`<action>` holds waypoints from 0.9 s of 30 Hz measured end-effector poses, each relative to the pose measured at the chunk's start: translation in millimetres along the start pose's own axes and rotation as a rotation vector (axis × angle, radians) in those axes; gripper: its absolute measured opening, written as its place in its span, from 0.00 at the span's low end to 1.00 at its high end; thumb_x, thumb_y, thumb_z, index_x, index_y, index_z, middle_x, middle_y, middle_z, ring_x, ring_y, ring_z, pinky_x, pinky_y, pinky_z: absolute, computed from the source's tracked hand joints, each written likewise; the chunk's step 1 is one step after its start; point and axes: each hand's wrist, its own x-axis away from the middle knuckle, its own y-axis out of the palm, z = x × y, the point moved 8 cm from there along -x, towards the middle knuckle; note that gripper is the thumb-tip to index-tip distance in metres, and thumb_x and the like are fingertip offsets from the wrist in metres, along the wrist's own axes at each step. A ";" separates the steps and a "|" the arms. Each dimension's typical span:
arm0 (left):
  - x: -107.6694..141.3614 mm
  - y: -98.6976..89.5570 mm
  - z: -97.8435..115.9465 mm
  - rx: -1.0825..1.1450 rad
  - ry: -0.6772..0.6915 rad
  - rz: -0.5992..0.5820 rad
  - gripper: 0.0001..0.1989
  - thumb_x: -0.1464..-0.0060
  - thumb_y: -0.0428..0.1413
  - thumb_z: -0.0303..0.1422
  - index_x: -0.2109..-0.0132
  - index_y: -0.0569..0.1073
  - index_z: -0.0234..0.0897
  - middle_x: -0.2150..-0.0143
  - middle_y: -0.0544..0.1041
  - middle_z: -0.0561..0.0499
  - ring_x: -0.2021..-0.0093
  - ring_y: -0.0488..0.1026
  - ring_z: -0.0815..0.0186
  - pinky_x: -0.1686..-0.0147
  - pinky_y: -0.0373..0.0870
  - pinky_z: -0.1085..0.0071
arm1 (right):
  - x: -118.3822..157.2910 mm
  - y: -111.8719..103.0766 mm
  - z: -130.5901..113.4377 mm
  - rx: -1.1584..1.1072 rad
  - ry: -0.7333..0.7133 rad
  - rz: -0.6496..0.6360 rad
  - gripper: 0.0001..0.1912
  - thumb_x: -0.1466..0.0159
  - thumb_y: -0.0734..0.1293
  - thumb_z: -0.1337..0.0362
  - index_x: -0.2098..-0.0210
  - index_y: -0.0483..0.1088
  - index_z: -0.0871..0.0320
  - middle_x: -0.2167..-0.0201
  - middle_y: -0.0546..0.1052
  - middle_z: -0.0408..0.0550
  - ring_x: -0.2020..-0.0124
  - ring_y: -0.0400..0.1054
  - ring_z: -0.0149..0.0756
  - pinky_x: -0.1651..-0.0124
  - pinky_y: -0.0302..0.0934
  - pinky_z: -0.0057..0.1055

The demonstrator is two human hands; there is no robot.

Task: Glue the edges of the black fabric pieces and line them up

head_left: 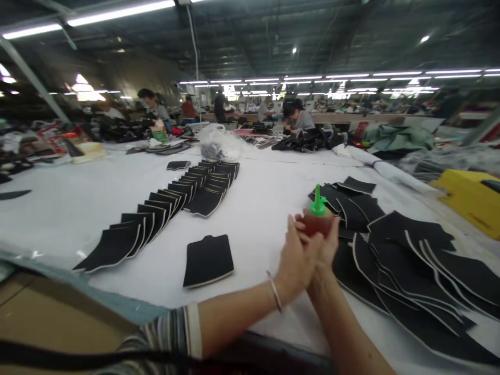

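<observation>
A squeeze bottle [315, 225] of reddish-brown liquid, with a green cap and pointed nozzle, stands upright between my two hands over the right part of the table. My left hand [294, 258] closes on its left side, while my right hand [327, 249] wraps the right and near side. The hands overlap at the heel, so some fingers are hidden. A single black panel with a pale edge [209, 260] lies flat left of my hands. Beside my right wrist is a loose pile of black panels [414, 271].
Overlapping rows of black panels [152, 213] run diagonally across the white table [265, 192]. A clear plastic bag [221, 141] sits at their far end. A yellow object [471, 200] stands at the right edge. Several people work in the background.
</observation>
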 end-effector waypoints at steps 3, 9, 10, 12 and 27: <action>52.7 51.2 -28.6 -0.077 -0.091 -0.321 0.47 0.43 0.55 0.39 0.27 0.36 0.33 0.44 0.74 0.33 0.46 0.74 0.54 0.46 0.68 0.59 | -7.4 -4.2 -37.3 -0.172 -0.074 0.025 0.33 0.39 0.58 0.34 0.62 0.69 0.61 0.71 0.73 0.49 0.80 0.65 0.28 0.83 0.64 0.22; 89.8 -19.7 -26.8 -0.566 0.110 -0.691 0.18 0.39 0.50 0.32 0.44 0.73 0.40 0.53 0.79 0.43 0.53 0.76 0.58 0.50 0.70 0.64 | -13.2 -6.6 -67.7 -0.115 -0.197 0.044 0.31 0.41 0.60 0.35 0.64 0.68 0.59 0.73 0.70 0.46 0.82 0.62 0.27 0.85 0.60 0.20; 78.9 -52.5 -24.5 -0.710 0.125 -0.595 0.17 0.38 0.50 0.33 0.44 0.73 0.39 0.49 0.76 0.42 0.49 0.73 0.57 0.47 0.68 0.63 | -12.2 -5.9 -62.3 -0.101 -0.183 0.055 0.31 0.40 0.59 0.35 0.64 0.68 0.59 0.74 0.70 0.47 0.82 0.62 0.27 0.85 0.60 0.20; 61.4 -117.7 -26.4 -1.029 0.089 -0.431 0.23 0.41 0.55 0.36 0.39 0.69 0.38 0.44 0.72 0.40 0.43 0.67 0.52 0.44 0.65 0.58 | -10.1 -4.4 -47.3 -0.071 -0.134 0.089 0.33 0.39 0.57 0.34 0.65 0.69 0.60 0.74 0.70 0.47 0.82 0.62 0.27 0.85 0.59 0.20; 45.7 -184.5 -63.9 -1.565 -0.042 -0.529 0.17 0.42 0.48 0.32 0.49 0.72 0.30 0.58 0.72 0.38 0.61 0.74 0.52 0.61 0.71 0.60 | -13.2 -11.5 -11.0 0.140 -0.033 0.158 0.36 0.39 0.55 0.32 0.66 0.70 0.60 0.75 0.72 0.48 0.83 0.62 0.27 0.86 0.59 0.21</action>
